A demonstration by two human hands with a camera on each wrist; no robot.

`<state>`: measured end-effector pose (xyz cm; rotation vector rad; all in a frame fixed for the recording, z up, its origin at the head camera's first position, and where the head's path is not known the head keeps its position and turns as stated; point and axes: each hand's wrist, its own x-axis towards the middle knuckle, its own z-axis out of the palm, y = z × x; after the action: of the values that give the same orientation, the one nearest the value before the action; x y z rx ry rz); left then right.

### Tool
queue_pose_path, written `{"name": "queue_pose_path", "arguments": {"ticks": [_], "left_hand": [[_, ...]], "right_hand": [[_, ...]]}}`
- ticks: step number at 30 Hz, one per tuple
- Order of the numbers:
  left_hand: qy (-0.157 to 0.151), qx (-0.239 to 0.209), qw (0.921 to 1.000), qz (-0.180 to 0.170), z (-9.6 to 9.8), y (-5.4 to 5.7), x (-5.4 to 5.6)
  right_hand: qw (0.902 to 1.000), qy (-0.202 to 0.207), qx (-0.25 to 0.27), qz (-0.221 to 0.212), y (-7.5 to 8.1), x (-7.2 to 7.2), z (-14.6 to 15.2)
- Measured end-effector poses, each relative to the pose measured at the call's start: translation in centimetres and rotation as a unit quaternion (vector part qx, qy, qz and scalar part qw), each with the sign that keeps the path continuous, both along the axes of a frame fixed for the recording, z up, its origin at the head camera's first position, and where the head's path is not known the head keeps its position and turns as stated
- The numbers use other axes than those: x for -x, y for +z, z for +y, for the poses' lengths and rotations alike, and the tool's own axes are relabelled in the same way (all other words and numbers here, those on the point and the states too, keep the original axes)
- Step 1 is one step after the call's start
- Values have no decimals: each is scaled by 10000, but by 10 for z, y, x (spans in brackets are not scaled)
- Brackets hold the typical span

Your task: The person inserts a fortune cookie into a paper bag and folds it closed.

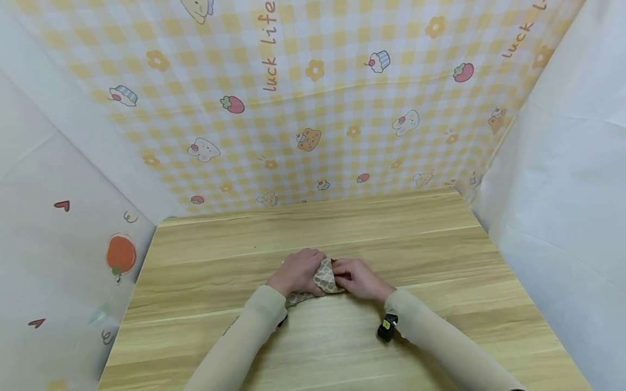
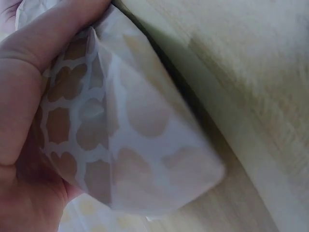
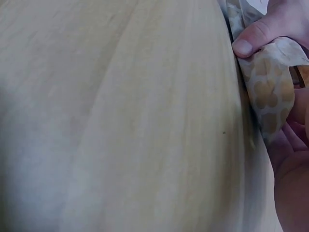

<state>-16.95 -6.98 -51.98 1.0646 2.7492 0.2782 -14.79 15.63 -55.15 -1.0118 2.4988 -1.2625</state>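
Observation:
My left hand (image 1: 298,270) grips a crumpled paper bag with a tan-and-white giraffe-like pattern (image 1: 325,276), its thumb lying across the near side. In the left wrist view one end of the paper (image 2: 145,150) flares out beyond the hand as a folded, pointed flap. The bag's other end gapes toward my right hand (image 1: 361,278), whose bent fingertips are at or inside that opening. A bit of something brown (image 3: 303,72) shows there in the right wrist view. What the right fingertips hold, if anything, is hidden by the paper and the hand.
Both forearms reach over a wood-grain table (image 1: 205,255). A black wrist camera (image 1: 387,328) sits below the right cuff. A yellow checked curtain (image 1: 313,103) hangs along the back edge, with white sheets (image 1: 562,163) at both sides.

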Motion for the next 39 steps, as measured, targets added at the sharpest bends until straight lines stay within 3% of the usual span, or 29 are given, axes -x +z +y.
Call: {"name": "queue_pose_path", "arguments": {"ticks": [6, 11, 22, 27, 33, 39], "left_hand": [[-105, -215, 9997, -31, -1, -3, -3], [-120, -252, 9996, 37, -2, -2, -4], [46, -343, 9992, -210, -2, 1, -5], [244, -585, 9976, -261, 0, 1, -8], [566, -1248, 9900, -347, 4, 1, -10], [948, -1996, 9737, -553, 8, 3, -14]], "right_hand": [[9987, 437, -253, 1, 2, 4, -5], [9981, 565, -254, 9, 0, 6, -6], [9982, 462, -174, 348, 1, -1, -5], [9968, 222, -326, 697, 12, -4, 0], [9884, 96, -493, 1433, 29, -4, 5], [9815, -219, -50, 1902, 40, -4, 9]]}}
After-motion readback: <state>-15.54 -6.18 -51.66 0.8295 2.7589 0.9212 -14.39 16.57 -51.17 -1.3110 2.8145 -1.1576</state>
